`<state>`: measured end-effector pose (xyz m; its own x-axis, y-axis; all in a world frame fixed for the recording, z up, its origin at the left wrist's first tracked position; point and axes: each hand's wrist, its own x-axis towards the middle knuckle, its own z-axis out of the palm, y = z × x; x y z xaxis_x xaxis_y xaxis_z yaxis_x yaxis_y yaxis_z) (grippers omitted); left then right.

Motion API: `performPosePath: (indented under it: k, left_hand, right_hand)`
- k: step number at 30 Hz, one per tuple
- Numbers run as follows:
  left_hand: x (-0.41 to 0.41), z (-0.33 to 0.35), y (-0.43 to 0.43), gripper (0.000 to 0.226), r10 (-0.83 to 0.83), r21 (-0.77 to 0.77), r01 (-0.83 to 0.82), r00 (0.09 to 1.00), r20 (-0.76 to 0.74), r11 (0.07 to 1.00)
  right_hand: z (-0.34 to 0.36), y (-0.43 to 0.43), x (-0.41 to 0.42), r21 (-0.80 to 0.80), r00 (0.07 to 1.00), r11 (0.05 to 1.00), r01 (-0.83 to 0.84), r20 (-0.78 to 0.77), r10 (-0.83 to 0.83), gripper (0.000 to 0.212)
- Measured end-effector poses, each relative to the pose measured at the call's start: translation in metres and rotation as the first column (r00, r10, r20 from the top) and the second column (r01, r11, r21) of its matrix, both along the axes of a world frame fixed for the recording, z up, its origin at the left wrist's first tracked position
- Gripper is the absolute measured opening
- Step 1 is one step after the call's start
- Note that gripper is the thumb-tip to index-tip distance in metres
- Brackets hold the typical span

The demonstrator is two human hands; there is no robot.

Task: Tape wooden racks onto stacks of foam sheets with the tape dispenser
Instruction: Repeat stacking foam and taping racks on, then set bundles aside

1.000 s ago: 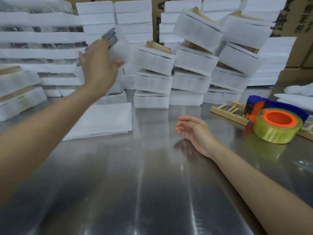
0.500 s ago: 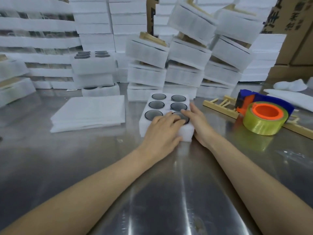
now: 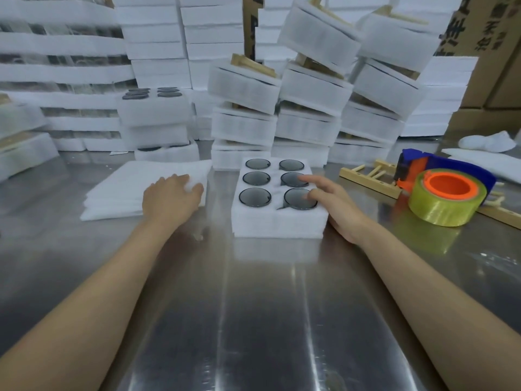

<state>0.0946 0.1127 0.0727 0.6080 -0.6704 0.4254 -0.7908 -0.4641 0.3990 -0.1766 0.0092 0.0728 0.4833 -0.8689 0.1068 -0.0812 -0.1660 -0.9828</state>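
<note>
Two bare forearms are seen reaching up from the lower corners of the frame across a brushed steel worktop (image 3: 267,320). At centre frame a white foam block (image 3: 277,224) is set on the worktop, with six round pockets in two columns, each filled by a dark glass disc (image 3: 255,196).

The right hand (image 3: 335,206) is laid against the block's right side. Its fingers are loose and open, the forefinger is stretched over the middle right pocket, and nothing is gripped.

Left of centre, the left hand (image 3: 172,198) is placed on the near right corner of a flat pile of foam sheets (image 3: 124,190). Its fingers are bent and a little white foam shows beside the thumb, but whether a sheet is pinched cannot be told.

At the right edge, a blue and orange tape dispenser (image 3: 456,167) is loaded with a yellowish tape roll (image 3: 442,210) on an orange core. It lies across a wooden rack (image 3: 363,174), well apart from both hands.

Behind the block, leaning stacks of wrapped foam packs (image 3: 310,128) are piled, several with wooden strips showing on top. More pocketed blocks (image 3: 153,111) are stacked at left centre.

In the upper right corner, cardboard boxes (image 3: 496,66) are printed with dark characters, cut off and not readable.
</note>
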Motion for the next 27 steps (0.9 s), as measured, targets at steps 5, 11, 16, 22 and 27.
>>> performPosePath:
  k: [5, 11, 16, 22, 27]
  left_hand:
    - [-0.021, 0.02, 0.009, 0.03, -0.165, -0.564, 0.208, 0.978, 0.126, 0.799]
    - [-0.064, 0.005, 0.009, 0.036, -0.834, -0.078, 0.847, 0.532, 0.148, 0.527]
    - [-0.067, -0.003, 0.008, 0.033, -0.84, -0.216, 0.812, 0.533, -0.101, 0.542]
    - [-0.076, -0.007, 0.003, 0.075, -0.687, -0.432, 0.55, 0.434, -0.583, 0.715]
    - [-0.074, -0.007, -0.001, 0.085, -0.622, -0.491, 0.426, 0.257, -0.74, 0.76]
  right_hand:
    - [-0.003, -0.007, -0.001, 0.042, 0.999, 0.999, -0.019, 0.034, 0.017, 0.034]
    - [0.009, -0.007, -0.007, 0.339, 0.897, 0.94, -0.039, 0.426, -0.116, 0.042]
    - [0.01, 0.004, 0.001, 0.257, 0.959, 0.96, -0.109, 0.28, 0.033, 0.048]
    - [0.027, 0.01, -0.011, 0.274, 0.973, 0.934, -0.23, 0.08, 0.216, 0.051]
    - [0.025, 0.009, -0.008, 0.298, 0.988, 0.943, -0.15, -0.002, 0.157, 0.047]
